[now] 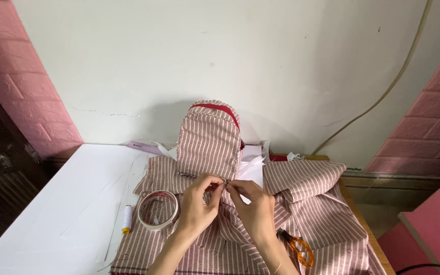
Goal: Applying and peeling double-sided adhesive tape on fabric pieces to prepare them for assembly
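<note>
A small striped fabric pouch with a red zipper along its top stands upright at the back of the table. My left hand and my right hand meet at its lower front edge, fingertips pinched together on the striped fabric there. Whether a needle or pin is between the fingers is too small to tell. Under both hands lies a spread of the same pink-and-white striped cloth.
A roll of tape lies left of my left hand, with a spool of white thread beside it. Orange-handled scissors rest on the cloth by my right wrist. The white table stretches left; white wall behind.
</note>
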